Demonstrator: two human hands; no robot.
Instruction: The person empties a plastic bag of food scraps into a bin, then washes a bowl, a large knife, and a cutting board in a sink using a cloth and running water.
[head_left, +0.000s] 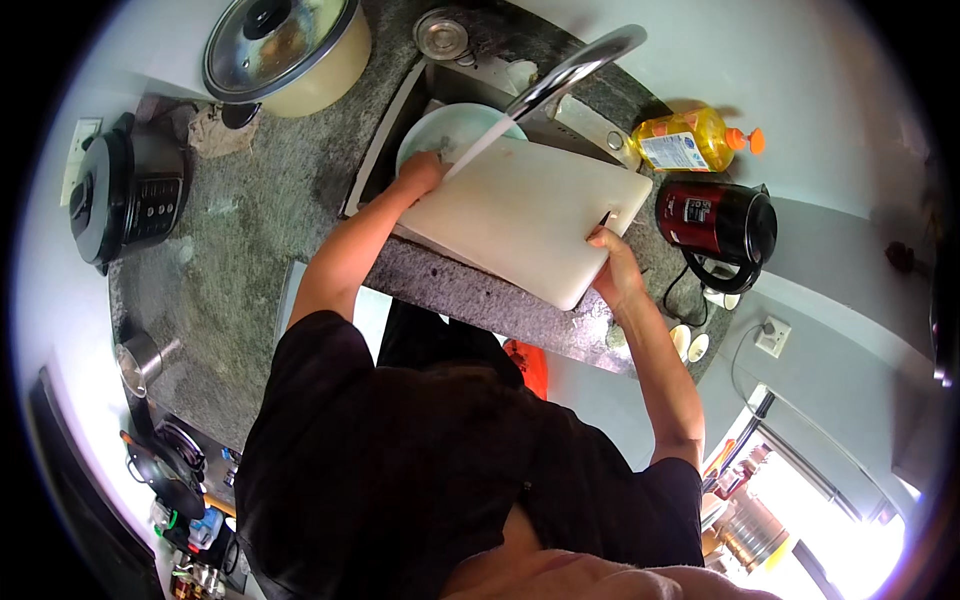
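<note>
A white plastic cutting board (517, 217) lies tilted across the sink (379, 142), its near corner over the counter edge. My right hand (619, 274) grips the board's right end, thumb on top beside a small dark slot. At the far left end of the board is my left hand (424, 174), fingers curled; whether it grips the edge or something else is hidden. A stream of water (476, 146) from the chrome faucet (574, 71) falls right beside that hand. Partly under the board, a pale bowl (442, 124) sits in the sink.
A yellow dish soap bottle (682, 140) and a red-black electric kettle (712, 229) stand right of the sink. A lidded cream pot (315, 71), a black electric cooker (135, 191) and a metal cup (141, 360) are on the stone counter (240, 247) at left.
</note>
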